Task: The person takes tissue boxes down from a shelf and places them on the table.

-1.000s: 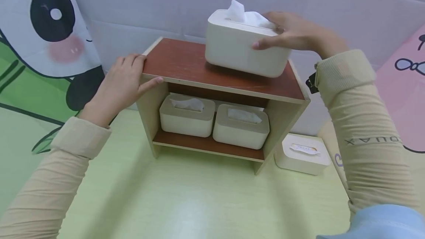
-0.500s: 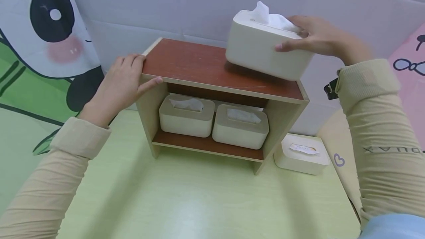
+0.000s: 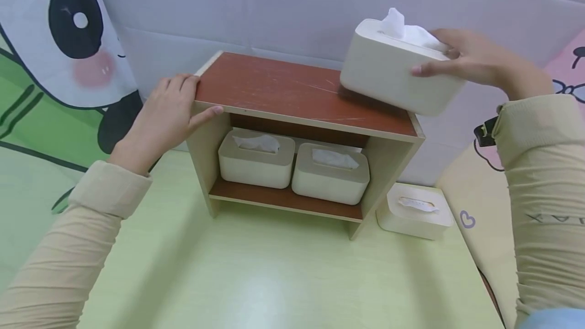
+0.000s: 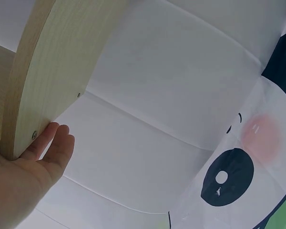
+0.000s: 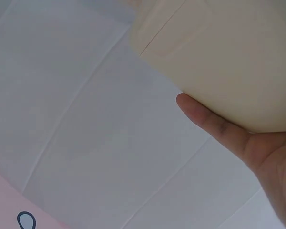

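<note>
My right hand point(image 3: 475, 60) grips a cream tissue box point(image 3: 393, 72) by its right end, thumb on the front face. White tissue sticks up from its slot. The box tilts, right end lower, partly past the right end of a small shelf unit point(image 3: 274, 90) with a red-brown top. Whether its lower left edge touches the top, I cannot tell. In the right wrist view the thumb presses along the box's side point(image 5: 229, 62). My left hand point(image 3: 160, 116) holds the unit's top left corner, thumb along the front edge. In the left wrist view its fingers lie by the side panel point(image 4: 62, 62).
Inside the unit, two similar tissue boxes, a left one point(image 3: 256, 159) and a right one point(image 3: 331, 172), stand side by side on the lower board. Another tissue box point(image 3: 415, 211) sits on the pale table point(image 3: 274, 278) right of the unit. Behind hangs a pale cloth point(image 3: 183, 9) with cartoon prints.
My right hand has carried the tissue box rightward and slightly down, from above the unit's top to partly beyond its right end. The left hand stays at the corner.
</note>
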`<state>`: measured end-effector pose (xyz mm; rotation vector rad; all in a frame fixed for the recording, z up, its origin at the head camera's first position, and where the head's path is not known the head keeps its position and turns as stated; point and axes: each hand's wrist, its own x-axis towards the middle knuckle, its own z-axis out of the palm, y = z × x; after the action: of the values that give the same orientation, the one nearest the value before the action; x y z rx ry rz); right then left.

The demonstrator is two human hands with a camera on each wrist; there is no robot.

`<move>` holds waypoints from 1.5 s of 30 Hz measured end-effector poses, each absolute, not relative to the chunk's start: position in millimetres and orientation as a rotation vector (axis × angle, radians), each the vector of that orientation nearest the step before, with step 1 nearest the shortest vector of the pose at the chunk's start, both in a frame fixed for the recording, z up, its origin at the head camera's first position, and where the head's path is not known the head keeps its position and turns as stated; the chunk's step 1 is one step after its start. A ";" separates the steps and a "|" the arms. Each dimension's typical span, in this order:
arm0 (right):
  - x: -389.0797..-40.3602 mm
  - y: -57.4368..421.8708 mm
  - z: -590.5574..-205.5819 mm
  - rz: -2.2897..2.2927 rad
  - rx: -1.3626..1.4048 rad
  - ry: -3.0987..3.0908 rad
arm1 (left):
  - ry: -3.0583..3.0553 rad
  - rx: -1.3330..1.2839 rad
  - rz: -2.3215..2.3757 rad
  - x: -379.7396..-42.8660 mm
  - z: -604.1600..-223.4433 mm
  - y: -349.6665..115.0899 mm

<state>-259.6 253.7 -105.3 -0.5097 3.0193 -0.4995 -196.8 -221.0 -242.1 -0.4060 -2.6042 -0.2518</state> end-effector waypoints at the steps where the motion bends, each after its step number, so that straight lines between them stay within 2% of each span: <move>1: -259.0 257.4 -105.7 -0.502 -0.498 3.016 | -2.608 -0.405 -0.252 -197.0 -242.1 -220.9; 17: -253.8 315.7 -114.9 -0.591 -0.325 3.011 | -2.631 -0.393 -0.251 -196.7 -241.2 -222.5; 26: -247.6 342.5 -122.6 -0.562 -0.336 3.066 | -2.620 -0.401 -0.244 -197.5 -242.3 -223.8; 45: -234.7 399.6 -159.3 -0.622 -0.175 3.069 | -2.617 -0.401 -0.240 -197.1 -242.5 -222.0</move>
<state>-234.7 399.6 -159.3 -0.1750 3.0694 -0.6224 -197.1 -222.0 -242.5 -0.4005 -2.6167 -0.2398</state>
